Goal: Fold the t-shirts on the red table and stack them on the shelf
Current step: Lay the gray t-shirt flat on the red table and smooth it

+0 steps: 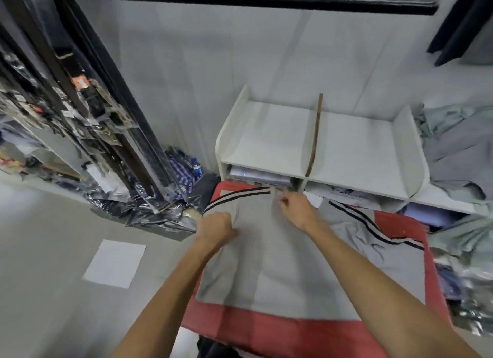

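Far to your left, a dark rack (88,117) leans along the wall, packed with things in shiny plastic wrap. Below it, more wrapped clothes (149,205) lie in a heap on the floor, and a white square sheet (115,263) lies flat on the gray floor nearer to you. Next comes your left hand (216,228). Its fingers are curled tight around the left edge of the gray t-shirt (293,272), bunching up the cloth close to the striped sleeve (237,195). The t-shirt lies spread out on the red table (266,328), with red showing along the near edge and on the right side. Your right hand (296,205) is at the top middle of the t-shirt, near the neck, and its fingers pinch the cloth there. Just past your hands stands the white shelf (320,141), touching the far end of the table. Its top has two flat parts with a thin brown strip (316,133) between them. Folded clothes in clear wrap (260,175) sit in the left slot below the top. The right sleeve of the t-shirt, with black and white stripes (373,224), lies rumpled on the table. At the far right, a loose pile of pale green and gray clothes (458,155) rests beside the shelf.
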